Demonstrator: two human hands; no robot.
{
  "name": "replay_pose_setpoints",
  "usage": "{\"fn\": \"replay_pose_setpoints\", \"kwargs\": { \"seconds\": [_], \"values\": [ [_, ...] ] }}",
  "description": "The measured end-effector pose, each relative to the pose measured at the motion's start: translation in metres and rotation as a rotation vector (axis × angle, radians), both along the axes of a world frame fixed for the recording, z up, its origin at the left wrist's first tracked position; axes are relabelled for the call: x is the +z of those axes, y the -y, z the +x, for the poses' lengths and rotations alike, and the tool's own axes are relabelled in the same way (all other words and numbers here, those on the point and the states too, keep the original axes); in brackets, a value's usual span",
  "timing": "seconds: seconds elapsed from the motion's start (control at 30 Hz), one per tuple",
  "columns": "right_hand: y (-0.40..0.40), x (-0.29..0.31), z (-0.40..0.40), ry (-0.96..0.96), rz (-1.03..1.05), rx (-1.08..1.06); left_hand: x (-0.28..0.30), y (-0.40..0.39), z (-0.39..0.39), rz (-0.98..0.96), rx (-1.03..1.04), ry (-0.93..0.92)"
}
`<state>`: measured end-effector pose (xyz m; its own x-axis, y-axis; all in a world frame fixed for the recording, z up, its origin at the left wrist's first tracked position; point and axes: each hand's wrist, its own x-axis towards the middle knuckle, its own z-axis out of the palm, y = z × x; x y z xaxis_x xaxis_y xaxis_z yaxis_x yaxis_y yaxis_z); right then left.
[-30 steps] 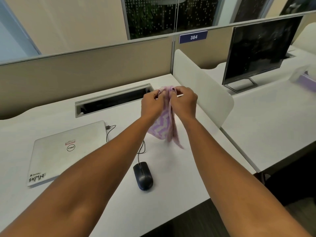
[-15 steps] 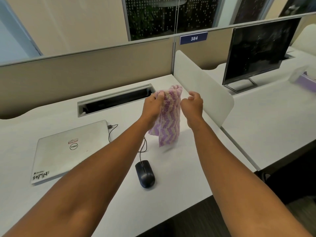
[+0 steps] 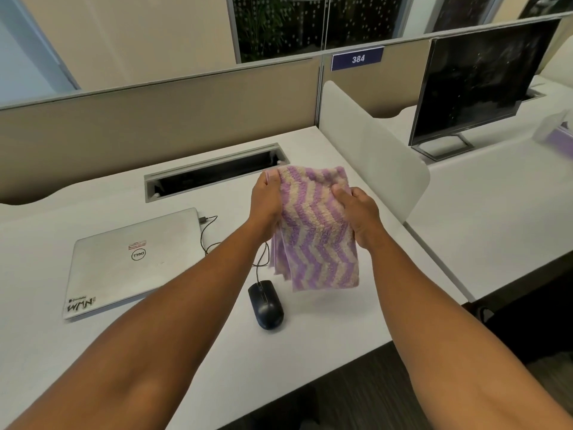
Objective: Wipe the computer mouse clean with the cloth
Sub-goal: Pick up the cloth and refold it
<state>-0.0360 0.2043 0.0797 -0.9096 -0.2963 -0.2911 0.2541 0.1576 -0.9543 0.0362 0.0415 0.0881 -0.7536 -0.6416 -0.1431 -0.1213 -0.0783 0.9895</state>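
A purple and beige zigzag cloth (image 3: 316,231) hangs spread in the air above the white desk (image 3: 325,346). My left hand (image 3: 267,200) pinches its upper left edge. My right hand (image 3: 358,212) grips its right side. A black wired computer mouse (image 3: 266,304) lies on the desk just below and left of the cloth's lower edge, untouched. Its cable (image 3: 262,259) runs back under my left forearm.
A closed silver laptop (image 3: 130,262) lies to the left of the mouse. A cable tray slot (image 3: 214,173) is set into the desk behind my hands. A white divider panel (image 3: 375,150) stands on the right, with a dark monitor (image 3: 483,79) beyond it.
The cloth was bunched between both hands, then hung from my left hand alone. Now my right hand has taken hold again and the cloth is spread wider.
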Motion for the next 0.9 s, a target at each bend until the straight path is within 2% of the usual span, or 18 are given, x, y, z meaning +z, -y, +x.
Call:
{"fn": "replay_pose_setpoints", "kwargs": {
  "seconds": [0.07, 0.2, 0.33, 0.47, 0.53, 0.9],
  "values": [
    [-0.002, -0.004, -0.005, -0.029, 0.162, 0.059, -0.010, -0.001, 0.002, 0.052, -0.014, 0.127],
    [-0.008, -0.013, -0.015, 0.036, 0.482, 0.249, -0.036, -0.001, 0.007, 0.256, -0.058, 0.346],
    [-0.004, -0.031, -0.023, 0.069, 0.610, 0.295, -0.068, -0.004, 0.010, 0.326, -0.027, 0.453],
    [0.005, -0.056, -0.030, -0.022, 0.714, 0.291, -0.095, -0.003, 0.002, 0.283, 0.038, 0.464],
    [0.010, -0.067, -0.034, -0.095, 0.717, 0.258, -0.100, -0.004, -0.004, 0.205, 0.052, 0.452],
    [0.046, -0.114, -0.065, -0.209, 0.537, 0.023, -0.125, 0.013, -0.050, -0.090, 0.188, 0.394]
  ]
}}
